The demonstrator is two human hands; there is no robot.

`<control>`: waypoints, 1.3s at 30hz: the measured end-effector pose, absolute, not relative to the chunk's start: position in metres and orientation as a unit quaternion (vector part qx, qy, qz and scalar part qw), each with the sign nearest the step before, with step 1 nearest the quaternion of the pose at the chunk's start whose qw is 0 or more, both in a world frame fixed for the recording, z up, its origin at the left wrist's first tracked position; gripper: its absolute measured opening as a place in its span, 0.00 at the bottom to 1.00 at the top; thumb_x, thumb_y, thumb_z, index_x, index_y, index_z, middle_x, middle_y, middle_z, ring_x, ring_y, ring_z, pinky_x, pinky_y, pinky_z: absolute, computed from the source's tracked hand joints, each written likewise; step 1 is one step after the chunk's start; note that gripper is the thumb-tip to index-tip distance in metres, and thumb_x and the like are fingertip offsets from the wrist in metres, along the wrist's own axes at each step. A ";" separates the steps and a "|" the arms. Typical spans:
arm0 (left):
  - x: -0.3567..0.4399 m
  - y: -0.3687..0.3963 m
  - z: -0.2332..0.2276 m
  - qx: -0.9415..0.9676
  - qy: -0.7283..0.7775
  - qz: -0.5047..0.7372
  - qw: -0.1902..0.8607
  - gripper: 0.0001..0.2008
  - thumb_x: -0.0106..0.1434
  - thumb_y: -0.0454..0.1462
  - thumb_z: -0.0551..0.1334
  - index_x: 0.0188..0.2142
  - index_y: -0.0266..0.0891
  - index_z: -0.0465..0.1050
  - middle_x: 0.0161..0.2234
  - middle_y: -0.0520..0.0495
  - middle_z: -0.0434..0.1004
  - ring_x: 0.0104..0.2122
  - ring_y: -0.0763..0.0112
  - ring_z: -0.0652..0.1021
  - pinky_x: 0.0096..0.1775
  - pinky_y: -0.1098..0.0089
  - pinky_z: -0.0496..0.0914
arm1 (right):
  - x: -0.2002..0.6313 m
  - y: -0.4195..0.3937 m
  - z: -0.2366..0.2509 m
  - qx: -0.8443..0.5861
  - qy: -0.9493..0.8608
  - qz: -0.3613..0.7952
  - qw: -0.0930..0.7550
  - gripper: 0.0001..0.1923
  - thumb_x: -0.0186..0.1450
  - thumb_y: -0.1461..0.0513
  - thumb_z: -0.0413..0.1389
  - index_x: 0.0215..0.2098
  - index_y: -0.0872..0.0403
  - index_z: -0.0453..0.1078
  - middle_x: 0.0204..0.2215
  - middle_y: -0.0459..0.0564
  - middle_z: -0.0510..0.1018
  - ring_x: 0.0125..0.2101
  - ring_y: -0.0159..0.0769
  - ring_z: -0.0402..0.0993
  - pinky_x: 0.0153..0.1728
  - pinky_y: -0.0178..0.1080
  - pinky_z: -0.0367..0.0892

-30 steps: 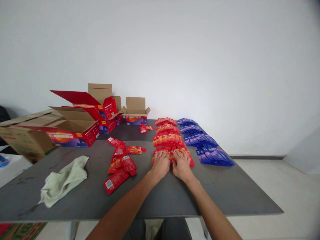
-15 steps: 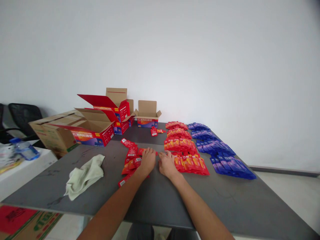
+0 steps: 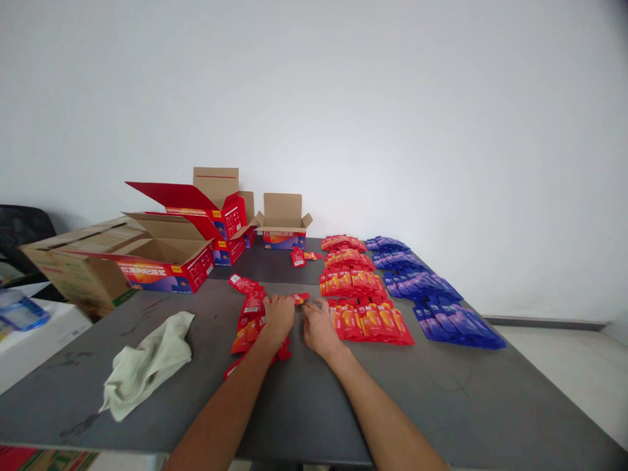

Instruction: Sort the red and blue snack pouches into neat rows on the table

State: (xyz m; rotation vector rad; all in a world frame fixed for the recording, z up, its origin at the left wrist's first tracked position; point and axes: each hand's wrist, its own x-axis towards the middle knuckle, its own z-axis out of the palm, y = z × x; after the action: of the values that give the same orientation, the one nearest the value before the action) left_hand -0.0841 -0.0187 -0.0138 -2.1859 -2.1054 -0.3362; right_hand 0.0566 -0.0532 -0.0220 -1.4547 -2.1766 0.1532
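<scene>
My left hand is bent over the right side of a loose pile of red pouches, its fingers closed on a pouch there. A red and orange pouch end shows just beyond its fingertips. Close by on the right, my right hand rests low over the table with curled fingers near that pouch end; what they pinch, if anything, is hidden. Right beside it lies the nearest row of overlapping red pouches. Further rows of red pouches stretch behind it.
Rows of blue pouches line the table's right side. Open red cartons stand at the back left, another open carton at the back. Two pouches lie before it. A pale green cloth lies on the dark table.
The view has shifted, so the boxes and cloth sit further left. Both hands remain close together, a little further left in view, and less of the pouch between them shows on the left.
</scene>
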 end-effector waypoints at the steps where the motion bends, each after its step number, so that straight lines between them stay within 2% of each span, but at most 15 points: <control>1: -0.082 -0.018 -0.011 -0.715 -0.689 -0.111 0.041 0.17 0.67 0.31 0.49 0.41 0.35 0.78 0.41 0.34 0.79 0.47 0.49 0.74 0.49 0.51 0.63 | 0.057 -0.053 -0.021 -0.537 -0.799 0.056 0.264 0.22 0.62 0.66 0.50 0.54 0.52 0.71 0.53 0.53 0.74 0.59 0.50 0.54 0.54 0.47 0.52; 7: -0.075 -0.012 -0.002 -0.666 -0.725 -0.171 -0.039 0.18 0.69 0.34 0.46 0.43 0.35 0.75 0.38 0.36 0.80 0.41 0.59 0.78 0.41 0.65 0.66 | 0.059 -0.053 -0.017 -0.536 -0.780 0.056 0.318 0.15 0.65 0.65 0.50 0.48 0.52 0.72 0.48 0.52 0.76 0.54 0.49 0.60 0.53 0.46 0.55; 10: -0.078 -0.009 -0.006 -0.641 -0.706 -0.284 -0.101 0.18 0.69 0.36 0.46 0.37 0.37 0.74 0.36 0.40 0.79 0.37 0.64 0.78 0.38 0.70 0.65 | 0.061 -0.051 -0.017 -0.536 -0.764 0.065 0.353 0.12 0.67 0.63 0.50 0.46 0.53 0.72 0.47 0.54 0.76 0.50 0.46 0.64 0.52 0.44 0.57; 13: -0.078 -0.010 -0.014 -0.589 -0.652 -0.438 -0.189 0.17 0.67 0.39 0.49 0.27 0.38 0.71 0.27 0.47 0.75 0.29 0.69 0.74 0.31 0.73 0.62 | 0.061 -0.047 -0.018 -0.543 -0.721 0.079 0.422 0.15 0.67 0.59 0.52 0.50 0.55 0.69 0.47 0.57 0.75 0.48 0.46 0.67 0.50 0.45 0.60; 16: -0.073 -0.014 -0.020 -0.517 -0.579 -0.555 -0.299 0.15 0.63 0.42 0.54 0.23 0.38 0.67 0.21 0.53 0.68 0.22 0.74 0.67 0.25 0.75 0.58 | 0.060 -0.044 -0.019 -0.558 -0.654 0.139 0.492 0.18 0.65 0.55 0.55 0.49 0.56 0.68 0.43 0.57 0.76 0.40 0.43 0.71 0.44 0.43 0.65; 19: -0.066 -0.019 -0.017 -0.466 -0.517 -0.611 -0.377 0.13 0.61 0.43 0.56 0.24 0.38 0.67 0.20 0.55 0.67 0.21 0.77 0.65 0.24 0.77 0.58 | 0.061 -0.043 -0.021 -0.544 -0.619 0.246 0.511 0.14 0.65 0.52 0.54 0.39 0.54 0.70 0.31 0.50 0.77 0.30 0.38 0.72 0.33 0.37 0.65; 21: -0.063 -0.022 -0.014 -0.458 -0.486 -0.614 -0.420 0.11 0.60 0.42 0.58 0.27 0.37 0.69 0.23 0.54 0.70 0.22 0.77 0.68 0.25 0.77 0.62 | 0.064 -0.041 -0.022 -0.526 -0.611 0.294 0.513 0.15 0.65 0.51 0.53 0.33 0.53 0.70 0.25 0.47 0.76 0.26 0.36 0.71 0.29 0.36 0.64; 23: -0.061 -0.025 -0.010 -0.468 -0.461 -0.585 -0.476 0.09 0.56 0.40 0.62 0.32 0.36 0.72 0.28 0.51 0.75 0.25 0.76 0.72 0.28 0.76 0.66 | 0.067 -0.039 -0.025 -0.517 -0.597 0.316 0.526 0.15 0.65 0.50 0.53 0.31 0.53 0.70 0.25 0.46 0.76 0.25 0.36 0.71 0.28 0.35 0.63; 27: -0.060 -0.030 -0.010 -0.494 -0.440 -0.507 -0.552 0.20 0.46 0.34 0.69 0.40 0.35 0.72 0.34 0.46 0.80 0.27 0.72 0.77 0.30 0.72 0.71 | 0.073 -0.035 -0.029 -0.517 -0.564 0.330 0.553 0.15 0.63 0.50 0.55 0.32 0.53 0.71 0.25 0.45 0.76 0.25 0.35 0.71 0.28 0.34 0.63; 35: -0.060 -0.029 -0.015 -0.490 -0.477 -0.533 -0.499 0.18 0.44 0.34 0.71 0.36 0.34 0.72 0.29 0.46 0.80 0.25 0.69 0.78 0.27 0.71 0.72 | 0.072 -0.037 -0.024 -0.489 -0.545 0.381 0.565 0.14 0.60 0.51 0.58 0.32 0.54 0.70 0.22 0.43 0.73 0.22 0.32 0.66 0.24 0.33 0.60; 39: -0.060 -0.028 -0.015 -0.514 -0.505 -0.511 -0.470 0.19 0.48 0.33 0.69 0.40 0.35 0.71 0.35 0.43 0.81 0.30 0.67 0.80 0.32 0.69 0.73 | 0.074 -0.036 -0.025 -0.512 -0.521 0.371 0.574 0.13 0.59 0.52 0.58 0.29 0.54 0.68 0.20 0.43 0.71 0.21 0.32 0.64 0.22 0.33 0.58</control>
State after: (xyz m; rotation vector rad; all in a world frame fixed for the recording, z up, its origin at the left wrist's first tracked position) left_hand -0.0604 -0.0283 -0.0147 -2.3977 -2.3554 -2.3829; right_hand 0.0735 -0.0360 -0.0248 -1.1990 -1.2200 0.8688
